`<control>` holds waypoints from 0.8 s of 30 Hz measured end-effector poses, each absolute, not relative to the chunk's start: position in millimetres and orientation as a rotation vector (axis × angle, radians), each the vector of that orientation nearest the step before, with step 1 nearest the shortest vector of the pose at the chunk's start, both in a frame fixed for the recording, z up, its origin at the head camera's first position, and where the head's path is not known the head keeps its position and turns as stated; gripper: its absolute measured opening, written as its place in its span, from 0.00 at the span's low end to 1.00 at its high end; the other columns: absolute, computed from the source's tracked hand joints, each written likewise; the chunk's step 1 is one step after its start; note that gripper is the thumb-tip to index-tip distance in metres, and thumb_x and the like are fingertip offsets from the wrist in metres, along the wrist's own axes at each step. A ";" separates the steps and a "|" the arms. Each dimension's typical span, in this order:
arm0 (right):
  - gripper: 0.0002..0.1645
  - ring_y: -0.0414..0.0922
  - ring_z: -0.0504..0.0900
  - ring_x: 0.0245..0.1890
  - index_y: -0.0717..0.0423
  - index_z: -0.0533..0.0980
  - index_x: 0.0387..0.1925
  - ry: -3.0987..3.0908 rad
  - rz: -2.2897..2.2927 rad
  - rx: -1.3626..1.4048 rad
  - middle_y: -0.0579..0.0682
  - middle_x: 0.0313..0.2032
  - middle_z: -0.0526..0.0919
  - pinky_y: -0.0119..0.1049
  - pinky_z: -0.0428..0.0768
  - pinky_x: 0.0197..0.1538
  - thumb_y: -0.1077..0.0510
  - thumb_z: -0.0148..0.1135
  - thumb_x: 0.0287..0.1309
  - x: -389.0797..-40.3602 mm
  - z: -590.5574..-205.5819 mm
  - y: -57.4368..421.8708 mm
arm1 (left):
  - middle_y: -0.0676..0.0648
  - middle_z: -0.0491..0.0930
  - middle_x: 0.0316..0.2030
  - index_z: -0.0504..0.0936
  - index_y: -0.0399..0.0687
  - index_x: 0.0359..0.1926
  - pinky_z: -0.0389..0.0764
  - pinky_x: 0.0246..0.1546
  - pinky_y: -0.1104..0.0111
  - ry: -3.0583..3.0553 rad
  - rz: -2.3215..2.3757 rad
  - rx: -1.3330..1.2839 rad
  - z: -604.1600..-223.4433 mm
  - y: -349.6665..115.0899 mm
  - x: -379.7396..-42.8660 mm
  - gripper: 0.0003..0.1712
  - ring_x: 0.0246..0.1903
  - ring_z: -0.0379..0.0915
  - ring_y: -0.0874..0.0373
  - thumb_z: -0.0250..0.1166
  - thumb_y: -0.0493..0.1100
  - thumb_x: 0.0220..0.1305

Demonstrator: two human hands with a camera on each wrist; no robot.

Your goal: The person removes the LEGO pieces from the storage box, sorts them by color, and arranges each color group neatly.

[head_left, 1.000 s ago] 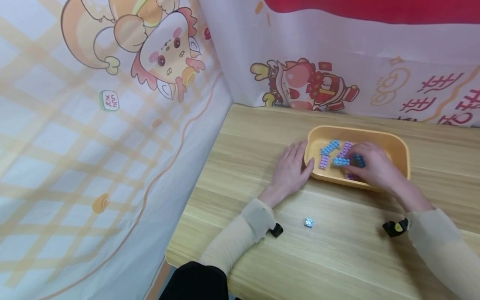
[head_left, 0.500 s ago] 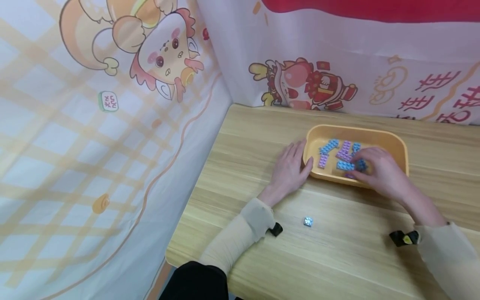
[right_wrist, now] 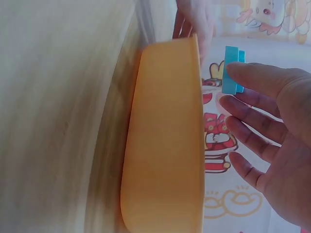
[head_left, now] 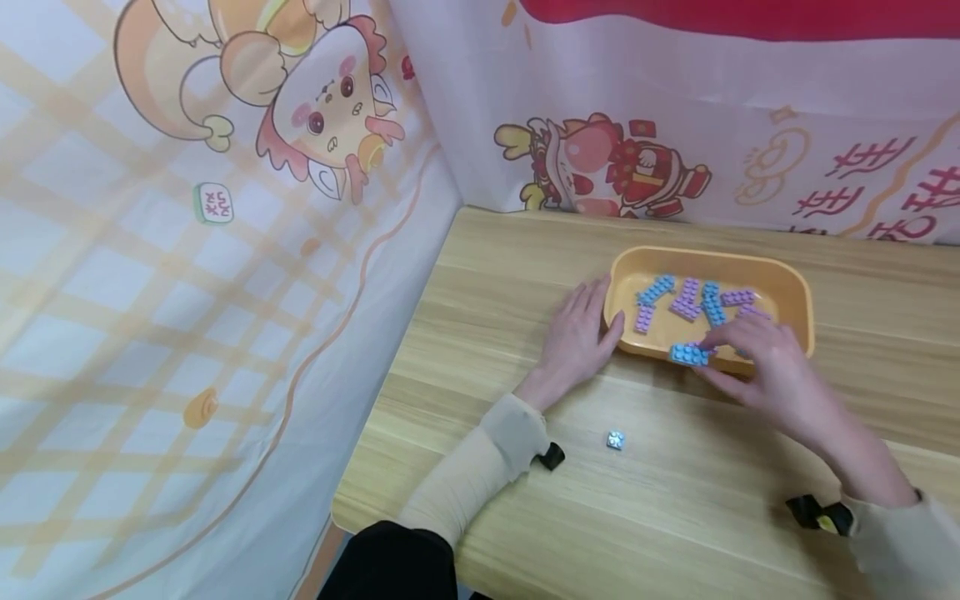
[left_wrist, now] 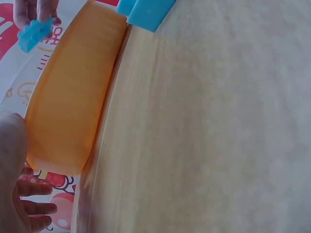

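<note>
My right hand pinches a blue toy building brick between thumb and fingers, over the front rim of the orange tray. In the right wrist view the thumb lies on the held brick, its other fingers spread loosely. Around the tray's left end rests my left hand, fingers extended along the outside and thumb at the front corner. Lilac bricks and blue bricks lie inside the tray; my right hand hides part of them.
On the wooden table, in front of the tray, lies a small blue brick, which shows large in the left wrist view. Printed cloth hangs along the table's left and back edges.
My right hand has moved from inside the tray towards its front rim, lifting a blue brick. More lilac bricks on the tray's right side now show. The left hand stays put.
</note>
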State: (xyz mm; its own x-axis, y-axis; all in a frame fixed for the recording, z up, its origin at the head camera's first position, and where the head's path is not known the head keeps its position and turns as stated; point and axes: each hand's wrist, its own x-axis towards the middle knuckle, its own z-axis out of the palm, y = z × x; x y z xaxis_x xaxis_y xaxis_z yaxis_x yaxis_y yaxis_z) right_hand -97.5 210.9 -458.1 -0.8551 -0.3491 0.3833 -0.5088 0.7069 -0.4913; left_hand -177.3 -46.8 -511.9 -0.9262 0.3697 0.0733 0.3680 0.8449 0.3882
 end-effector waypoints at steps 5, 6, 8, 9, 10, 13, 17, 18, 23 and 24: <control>0.27 0.52 0.83 0.45 0.56 0.88 0.42 -2.562 0.876 0.743 0.54 0.41 0.93 0.35 0.69 0.52 0.68 0.88 0.34 -83.2 -462.4 206.6 | 0.43 0.61 0.86 0.49 0.48 0.90 0.52 0.91 0.59 3.012 0.641 0.607 -512.6 -46.3 -177.3 0.41 0.87 0.56 0.49 0.47 0.59 0.88; 0.25 0.52 0.84 0.45 0.56 0.88 0.42 -2.540 0.884 0.758 0.54 0.41 0.93 0.34 0.70 0.53 0.66 0.87 0.36 -80.5 -464.5 206.4 | 0.43 0.60 0.86 0.49 0.48 0.90 0.52 0.91 0.59 3.010 0.646 0.606 -512.6 -46.4 -177.3 0.41 0.87 0.56 0.49 0.47 0.59 0.88; 0.17 0.51 0.84 0.42 0.55 0.88 0.40 -2.490 0.889 0.792 0.52 0.39 0.93 0.31 0.70 0.53 0.55 0.84 0.49 -75.1 -470.7 206.2 | 0.43 0.60 0.86 0.50 0.48 0.90 0.52 0.91 0.59 3.008 0.654 0.606 -512.6 -46.3 -177.2 0.41 0.87 0.56 0.49 0.47 0.60 0.88; 0.16 0.51 0.84 0.40 0.55 0.88 0.40 -2.469 0.887 0.807 0.51 0.37 0.93 0.30 0.70 0.52 0.48 0.80 0.55 -72.4 -474.4 206.0 | 0.43 0.60 0.87 0.50 0.48 0.90 0.52 0.91 0.59 3.006 0.653 0.605 -512.7 -46.1 -177.2 0.41 0.87 0.56 0.49 0.47 0.60 0.88; 0.18 0.51 0.85 0.39 0.55 0.88 0.39 -2.453 0.890 0.823 0.51 0.37 0.93 0.29 0.71 0.53 0.45 0.76 0.58 -69.6 -478.0 205.7 | 0.43 0.60 0.87 0.50 0.48 0.90 0.52 0.91 0.59 3.006 0.652 0.604 -512.7 -46.2 -177.2 0.41 0.87 0.56 0.49 0.46 0.60 0.88; 0.17 0.49 0.85 0.38 0.53 0.88 0.37 -2.457 0.885 0.839 0.48 0.35 0.93 0.28 0.73 0.55 0.44 0.77 0.56 -59.3 -487.4 203.9 | 0.43 0.60 0.87 0.49 0.48 0.90 0.52 0.91 0.58 3.002 0.652 0.598 -512.3 -46.3 -177.0 0.42 0.87 0.55 0.48 0.46 0.60 0.88; 0.25 0.46 0.86 0.40 0.51 0.88 0.38 -2.538 0.862 0.820 0.45 0.38 0.92 0.25 0.76 0.57 0.61 0.87 0.30 -40.6 -495.7 201.8 | 0.42 0.60 0.86 0.49 0.48 0.90 0.53 0.91 0.58 3.000 0.651 0.597 -512.0 -46.3 -176.8 0.42 0.87 0.56 0.48 0.46 0.60 0.88; 0.28 0.45 0.86 0.40 0.50 0.88 0.38 -2.560 0.862 0.811 0.44 0.38 0.92 0.23 0.76 0.57 0.62 0.88 0.27 -35.8 -497.6 201.1 | 0.42 0.60 0.86 0.49 0.48 0.90 0.53 0.91 0.58 3.000 0.655 0.601 -512.2 -46.3 -176.9 0.42 0.87 0.56 0.48 0.46 0.60 0.88; 0.29 0.45 0.88 0.40 0.47 0.88 0.38 -2.604 0.864 0.777 0.43 0.39 0.92 0.19 0.79 0.56 0.61 0.91 0.27 -17.7 -508.2 196.9 | 0.42 0.60 0.86 0.49 0.48 0.90 0.52 0.91 0.59 3.004 0.673 0.605 -513.7 -46.4 -177.0 0.41 0.87 0.56 0.48 0.46 0.60 0.88; 0.28 0.45 0.88 0.40 0.47 0.88 0.38 -2.607 0.864 0.774 0.43 0.39 0.92 0.20 0.79 0.56 0.61 0.91 0.28 -15.0 -510.4 196.0 | 0.42 0.61 0.86 0.50 0.47 0.89 0.52 0.91 0.59 3.005 0.675 0.609 -514.0 -46.4 -176.9 0.41 0.87 0.56 0.48 0.47 0.60 0.88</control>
State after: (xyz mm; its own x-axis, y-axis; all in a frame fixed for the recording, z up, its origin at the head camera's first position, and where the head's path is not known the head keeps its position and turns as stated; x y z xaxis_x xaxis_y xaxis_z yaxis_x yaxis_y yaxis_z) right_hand -15.0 196.0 -510.4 -0.8146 -0.3991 0.4209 -0.5715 0.6764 -0.4646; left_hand -176.9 -46.4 -514.0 -0.9248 0.3716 0.0818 0.3709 0.8324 0.4118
